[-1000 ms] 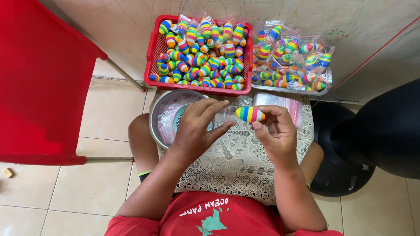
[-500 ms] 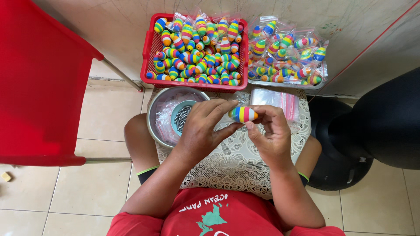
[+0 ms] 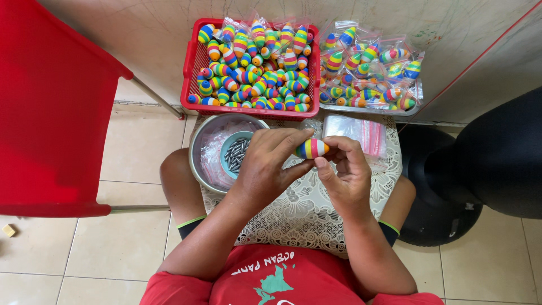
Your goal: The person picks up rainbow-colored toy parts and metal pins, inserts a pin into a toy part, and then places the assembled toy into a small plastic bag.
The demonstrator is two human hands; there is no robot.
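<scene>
We see our left hand (image 3: 265, 166) and right hand (image 3: 344, 175) meeting over the lace-patterned cloth (image 3: 305, 220) on our lap, both pinching one rainbow-striped egg-shaped float (image 3: 311, 148) by opposite ends; held lengthwise at the fingertips, it seems turned for inspection or fitting, though we cannot tell which. Half a second ago the float sat in much the same grip, so little has changed beyond a slight shift of the camera. Just beyond the left hand a metal bowl (image 3: 203, 152) holds a small teal dish of dark metal pieces (image 3: 237, 153), likely kept within easy reach. Beyond the right hand lies a stack of clear zip bags (image 3: 355, 131). Farther out, a red basket (image 3: 192, 73) is heaped with loose floats, and beside it are bagged floats (image 3: 370, 73).
</scene>
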